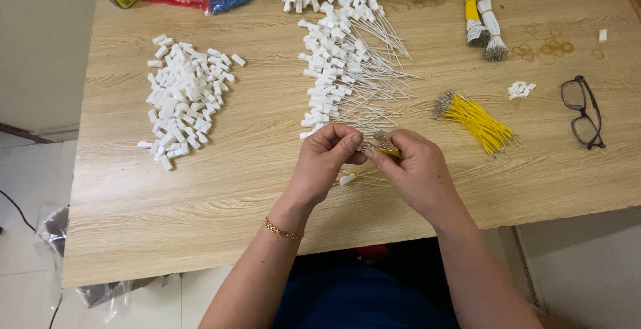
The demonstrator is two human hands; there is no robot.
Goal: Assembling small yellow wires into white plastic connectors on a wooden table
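Note:
My left hand (326, 163) and my right hand (415, 169) meet over the front middle of the wooden table (200, 202). Between their fingertips they pinch a small white plastic connector with thin wires, one of them yellow (386, 148). Just beyond my hands lies a long pile of white connectors with white wires attached (340, 68). A loose connector piece (346, 179) sits on the table under my left hand. A gold bracelet is on my left wrist.
A heap of bare white connectors (183, 95) lies at the left. Loose yellow wires (477, 118) lie at the right, with tied yellow and white bundles (482, 22), rubber bands (544, 47) and black glasses (583, 112) beyond. Bags and a bottle stand at the back left.

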